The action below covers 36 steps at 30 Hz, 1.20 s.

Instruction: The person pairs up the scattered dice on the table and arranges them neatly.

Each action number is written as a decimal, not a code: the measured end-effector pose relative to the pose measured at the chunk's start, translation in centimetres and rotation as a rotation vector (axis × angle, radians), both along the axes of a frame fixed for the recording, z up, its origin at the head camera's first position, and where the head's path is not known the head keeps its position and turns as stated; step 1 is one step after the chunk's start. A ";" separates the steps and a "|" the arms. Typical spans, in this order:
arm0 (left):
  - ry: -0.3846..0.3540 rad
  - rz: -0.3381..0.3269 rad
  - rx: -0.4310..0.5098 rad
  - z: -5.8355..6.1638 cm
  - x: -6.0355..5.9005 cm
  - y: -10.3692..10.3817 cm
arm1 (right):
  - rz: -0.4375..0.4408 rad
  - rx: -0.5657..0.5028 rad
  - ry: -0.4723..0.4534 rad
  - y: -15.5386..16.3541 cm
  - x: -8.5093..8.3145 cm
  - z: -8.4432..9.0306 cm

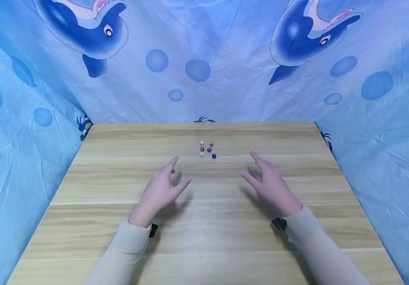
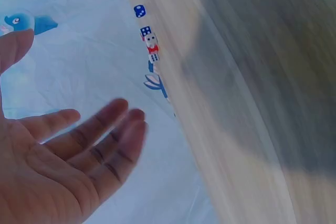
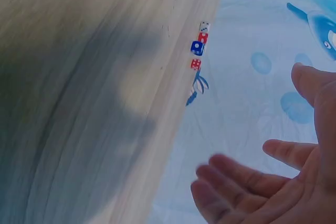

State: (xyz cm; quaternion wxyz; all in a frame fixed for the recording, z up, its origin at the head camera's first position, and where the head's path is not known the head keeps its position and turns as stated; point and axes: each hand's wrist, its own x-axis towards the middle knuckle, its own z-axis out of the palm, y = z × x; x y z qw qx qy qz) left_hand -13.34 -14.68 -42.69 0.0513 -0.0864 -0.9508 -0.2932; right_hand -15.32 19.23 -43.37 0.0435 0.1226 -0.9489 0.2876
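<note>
Several small dice in white, red and blue lie in a tight cluster on the wooden table, past the middle. Both hands hover above the table on the near side of them, palms turned inward, fingers straight and spread, holding nothing. My left hand is to the dice's lower left, my right hand to their lower right. In the left wrist view the open palm shows with the dice far off. In the right wrist view the fingers are spread, with the dice beyond them.
A blue cloth printed with dolphins and bubbles hangs behind the table and drapes down both sides. The table's far edge meets the cloth just beyond the dice. Both arms wear pale sleeves.
</note>
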 end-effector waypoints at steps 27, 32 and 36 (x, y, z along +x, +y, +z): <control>-0.171 -0.071 0.378 -0.9 -4.0 2.0 | 0.086 -0.373 -0.041 -4.7 -3.7 -1.6; -0.190 -0.035 0.426 -1.0 -4.8 2.3 | 0.094 -0.401 -0.092 -5.7 -4.4 -1.8; -0.224 -0.052 0.448 -1.0 -5.7 2.6 | 0.097 -0.403 -0.114 -6.3 -5.1 -1.9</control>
